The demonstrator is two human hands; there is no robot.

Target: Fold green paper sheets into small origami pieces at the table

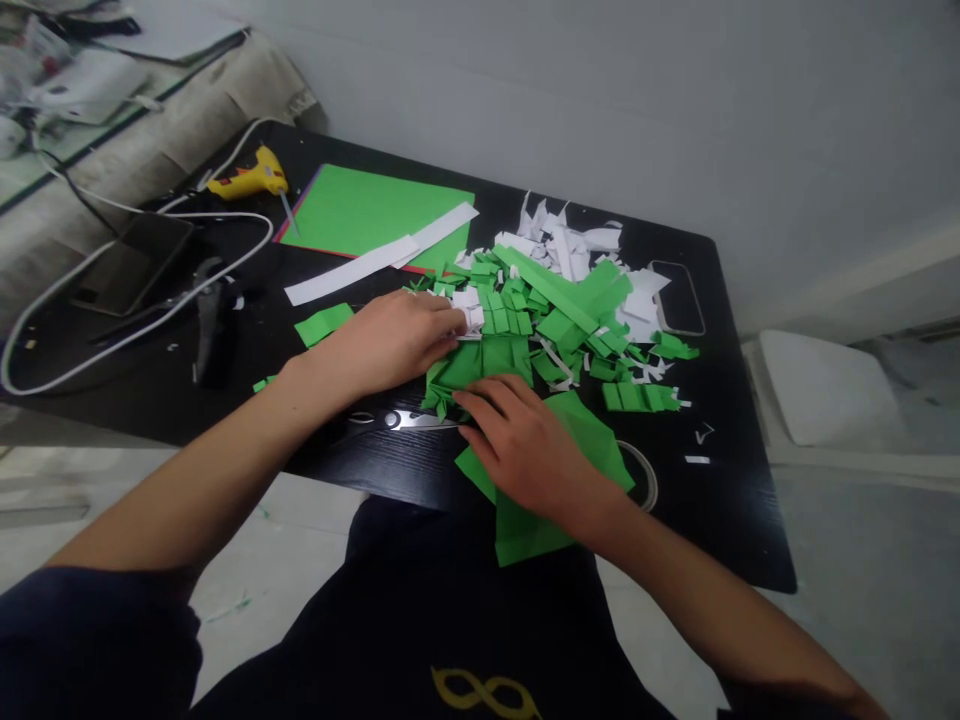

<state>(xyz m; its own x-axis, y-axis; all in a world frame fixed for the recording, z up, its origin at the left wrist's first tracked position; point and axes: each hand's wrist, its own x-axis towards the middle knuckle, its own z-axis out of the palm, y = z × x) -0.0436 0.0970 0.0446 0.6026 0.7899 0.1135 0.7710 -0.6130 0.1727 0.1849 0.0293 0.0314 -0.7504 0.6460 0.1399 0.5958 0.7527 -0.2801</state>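
Observation:
My left hand (386, 340) rests on the black table (735, 520), its fingers closed in a pinch on a small white and green folded paper piece (471, 320) at the edge of a pile of cut green and white paper pieces (570, 310). My right hand (525, 445) lies flat with fingers stretched out, pressing on a folded green paper sheet (592, 430) at the table's near edge. Scissors (401, 420) lie between my two hands, partly hidden under the paper.
A stack of green sheets (360, 210) with white paper strips (375, 262) lies at the back. A yellow glue gun (251, 178), white cable (135, 325), tablet (135, 262) and pliers (206, 330) sit left. A tape roll (645, 475) and phone (679, 300) lie right.

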